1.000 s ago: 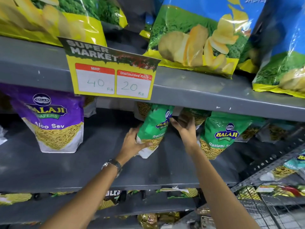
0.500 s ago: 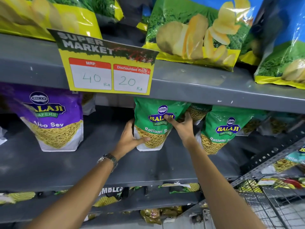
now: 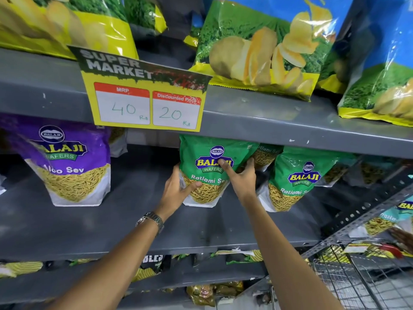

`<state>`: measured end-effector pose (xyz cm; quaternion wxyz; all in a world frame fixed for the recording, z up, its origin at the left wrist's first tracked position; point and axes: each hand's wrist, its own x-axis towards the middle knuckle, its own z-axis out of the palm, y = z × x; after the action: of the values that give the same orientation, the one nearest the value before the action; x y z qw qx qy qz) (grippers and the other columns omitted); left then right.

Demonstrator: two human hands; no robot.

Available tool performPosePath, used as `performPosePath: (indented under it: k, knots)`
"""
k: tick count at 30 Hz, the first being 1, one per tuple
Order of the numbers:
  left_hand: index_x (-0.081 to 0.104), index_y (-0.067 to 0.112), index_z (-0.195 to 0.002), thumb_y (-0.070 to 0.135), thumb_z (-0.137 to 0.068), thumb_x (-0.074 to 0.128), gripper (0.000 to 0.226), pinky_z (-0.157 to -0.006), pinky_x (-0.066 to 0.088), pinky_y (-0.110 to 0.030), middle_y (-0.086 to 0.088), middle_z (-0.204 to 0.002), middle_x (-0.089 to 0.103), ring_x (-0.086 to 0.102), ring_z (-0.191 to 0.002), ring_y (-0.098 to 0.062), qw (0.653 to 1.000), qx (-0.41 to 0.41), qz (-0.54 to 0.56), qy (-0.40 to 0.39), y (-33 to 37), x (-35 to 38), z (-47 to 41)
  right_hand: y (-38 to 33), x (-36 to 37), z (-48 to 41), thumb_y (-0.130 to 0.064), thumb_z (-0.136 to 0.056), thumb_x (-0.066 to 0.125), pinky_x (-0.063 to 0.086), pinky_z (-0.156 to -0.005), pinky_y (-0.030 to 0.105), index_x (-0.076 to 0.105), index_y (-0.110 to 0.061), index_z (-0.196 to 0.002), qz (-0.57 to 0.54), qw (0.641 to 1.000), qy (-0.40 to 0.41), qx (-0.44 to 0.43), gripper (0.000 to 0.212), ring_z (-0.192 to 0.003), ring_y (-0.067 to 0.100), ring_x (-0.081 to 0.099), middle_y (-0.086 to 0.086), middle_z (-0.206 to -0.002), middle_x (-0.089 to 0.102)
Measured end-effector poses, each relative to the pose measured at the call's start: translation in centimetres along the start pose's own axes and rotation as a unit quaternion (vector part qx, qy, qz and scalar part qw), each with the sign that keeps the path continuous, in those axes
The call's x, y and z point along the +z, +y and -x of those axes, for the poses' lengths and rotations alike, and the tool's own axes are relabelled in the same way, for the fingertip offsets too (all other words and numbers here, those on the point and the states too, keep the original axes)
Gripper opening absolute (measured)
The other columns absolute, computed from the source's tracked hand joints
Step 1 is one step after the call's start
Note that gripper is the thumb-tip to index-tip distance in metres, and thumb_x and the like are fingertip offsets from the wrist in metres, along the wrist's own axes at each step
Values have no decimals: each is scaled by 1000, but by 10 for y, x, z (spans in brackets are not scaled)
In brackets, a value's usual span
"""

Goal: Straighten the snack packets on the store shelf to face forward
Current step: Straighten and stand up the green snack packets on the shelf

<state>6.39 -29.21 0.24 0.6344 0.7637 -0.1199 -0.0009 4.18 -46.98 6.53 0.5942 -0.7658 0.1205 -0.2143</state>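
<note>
Head view: green Ratlami Sev packet stands upright, front facing out, on the grey middle shelf, just left of a second green packet and well right of the purple Aloo Sev packet. Left hand cups its lower left edge, thumb across the front. Right hand grips its right side, forefinger pressed on the logo.
</note>
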Motion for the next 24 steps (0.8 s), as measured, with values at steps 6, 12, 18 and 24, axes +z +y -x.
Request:
performPosePath:
  k: [6,12,18,24]
  knots:
    - [42,22,-127,25,-77,74,59,-72,44,1,15,-110,60,56,-91,23,999,2,25,34,-6,9,4,2,-1,-11,-27,-70,81,54,-91,37,43,-12,-114,24,999,-35,1,60,-98,12,64,-6,-104,63]
    - [34,24,-138,51,-65,74,87,-99,39,-12,8,-137,46,45,-126,4,992,21,64,108,-10,17,13,-4,-1,3,-14,-75,76,50,-72,9,43,-10,-110,-54,998,14,-22,48,-82,-10,62,-10,-96,61]
    - [45,38,-114,41,-79,65,41,-96,43,-24,15,-115,52,54,-110,-10,971,128,90,180,3,90,77,22,-64,25,-28,-85,62,44,-76,29,49,-29,-92,-106,898,421,-73,15,-82,11,52,3,-93,55]
    - [33,30,-138,68,-76,43,73,-113,32,-36,2,-147,40,39,-135,-14,986,-70,127,-88,50,167,10,43,-168,-38,-39,-91,51,39,-93,35,49,-11,-126,-175,941,277,84,45,-109,21,51,10,-122,54]
